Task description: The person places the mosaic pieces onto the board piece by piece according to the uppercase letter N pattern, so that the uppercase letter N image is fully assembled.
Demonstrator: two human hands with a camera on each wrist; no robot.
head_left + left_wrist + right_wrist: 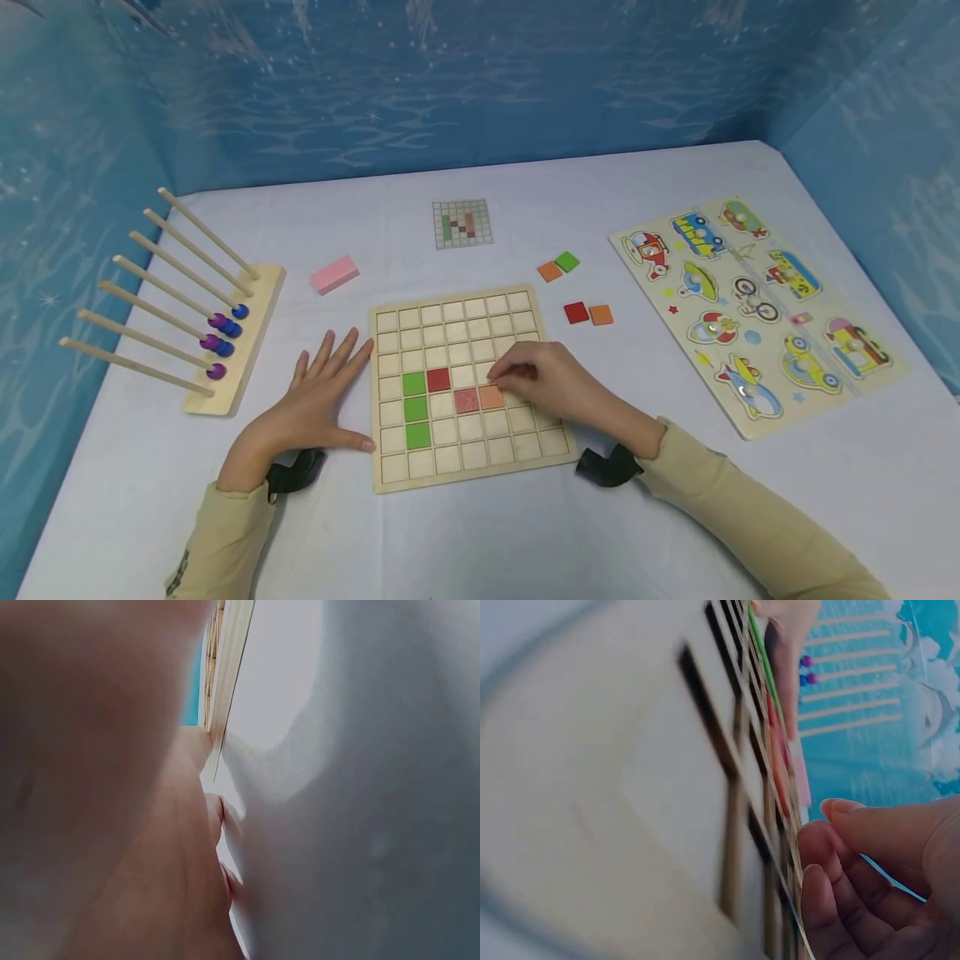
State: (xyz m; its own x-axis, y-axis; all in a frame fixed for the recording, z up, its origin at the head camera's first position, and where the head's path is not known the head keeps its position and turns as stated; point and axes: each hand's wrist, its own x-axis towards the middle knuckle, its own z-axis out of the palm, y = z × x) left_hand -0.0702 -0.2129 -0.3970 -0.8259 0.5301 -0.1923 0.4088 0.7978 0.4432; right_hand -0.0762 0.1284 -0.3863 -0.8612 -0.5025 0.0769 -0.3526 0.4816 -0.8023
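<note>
A square wooden grid board [472, 482] lies on the white table in front of me. Three green tiles [416, 409] form a column in it, with a red tile [438, 380] beside the top one. Further right sit a duller red tile [466, 401] and an orange tile [491, 397]. My right hand [551, 382] reaches over the board, thumb and forefinger curled together at the orange tile's upper edge; the fingertips [815, 844] sit low against the board in the right wrist view. My left hand [318, 408] lies spread on the table, its fingertips and thumb by the board's left edge.
Loose orange and green tiles [567, 262], plus a red and an orange tile [602, 315], lie beyond the board. A pattern card [462, 223] lies behind it. A pink block [334, 275] and a bead rack [255, 333] stand left; a picture puzzle [750, 317] lies right.
</note>
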